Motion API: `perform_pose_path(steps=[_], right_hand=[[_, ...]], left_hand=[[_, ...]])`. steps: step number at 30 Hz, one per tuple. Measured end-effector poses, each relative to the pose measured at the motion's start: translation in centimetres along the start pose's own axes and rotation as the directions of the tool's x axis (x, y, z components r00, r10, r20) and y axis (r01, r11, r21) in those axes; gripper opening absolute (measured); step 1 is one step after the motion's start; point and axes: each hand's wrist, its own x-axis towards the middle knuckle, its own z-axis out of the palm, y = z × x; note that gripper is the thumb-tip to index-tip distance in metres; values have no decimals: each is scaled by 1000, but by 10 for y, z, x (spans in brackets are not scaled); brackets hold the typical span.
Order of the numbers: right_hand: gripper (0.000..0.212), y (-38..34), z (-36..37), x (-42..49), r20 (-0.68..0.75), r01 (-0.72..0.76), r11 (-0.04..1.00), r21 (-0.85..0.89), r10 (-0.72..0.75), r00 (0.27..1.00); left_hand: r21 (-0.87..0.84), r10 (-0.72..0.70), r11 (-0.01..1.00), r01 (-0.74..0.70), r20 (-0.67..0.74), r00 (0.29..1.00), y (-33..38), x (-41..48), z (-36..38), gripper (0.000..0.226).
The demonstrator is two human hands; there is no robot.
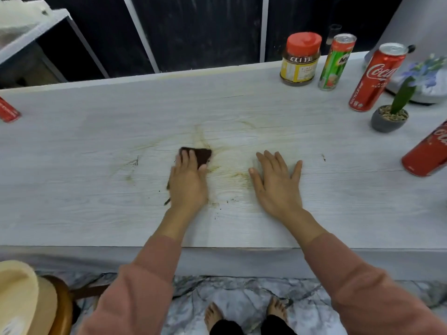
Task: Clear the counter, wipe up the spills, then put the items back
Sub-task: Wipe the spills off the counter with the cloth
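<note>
White surface (314, 213) is pretty streaky with brown spill (229, 171). Left grip (188, 182) lies flat, nothing clamped, just pressing the cloth (203, 154) mid-surface. Right grip (278, 182) is spread flat, holding nothing. Thickest streaks sit just right of the cloth, between both, left's nearer.

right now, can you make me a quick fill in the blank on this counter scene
The left hand presses a dark cloth onto the ____. The right hand rests flat, holding ____. The can between the jar and the cola can is ____.
Missing: counter; nothing; green.
</note>
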Motion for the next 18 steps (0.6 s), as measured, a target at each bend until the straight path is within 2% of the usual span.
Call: perform_pose_path(steps=[2, 4, 5, 7, 9, 11, 13, 14, 16, 18], right_hand=[[56, -1, 2, 1, 6, -8, 999, -38, 9, 1000], [55, 0, 1, 1, -9, -30, 999, -24, 30, 1000], [54, 0, 1, 0, -15, -33, 999, -23, 33, 999], [54, -1, 1, 0, -14, -26, 999, -48, 25, 1000], [55, -2, 2, 0, 6, -6, 996, -88, 6, 1000], [56, -2, 3, 0, 19, 7, 993, -115, -5, 1000], [56, -1, 3, 0, 22, 6, 992, -128, -4, 1000], [55, -1, 3, 1, 23, 7, 991, -132, -4, 1000], [54, -1, 3, 0, 22, 11, 991, -132, -8, 1000], [52, 0, 3, -1, 4, 12, 994, -112, -12, 1000]], left_hand=[[-40, 71, 997, -69, 47, 996, 22, 17, 8, 50], [-79, 273, 961, -265, 118, 955, 36, 1, 13, 48], [-80, 359, 933, -351, 141, 922, 35, -17, 12, 49], [-39, 429, 903, -428, 143, 892, 11, -49, 4, 52], [11, 360, 932, -363, 106, 927, -25, -59, -8, 55], [48, 171, 984, -174, 57, 984, -48, -41, -15, 54], [69, 5, 998, -6, 15, 1000, -39, -15, -10, 53], [75, -20, 997, 20, 2, 1000, -25, -6, -4, 53], [70, 41, 997, -43, 22, 999, 5, -2, 9, 51], [48, 207, 976, -210, 68, 976, 25, -26, 16, 49]])
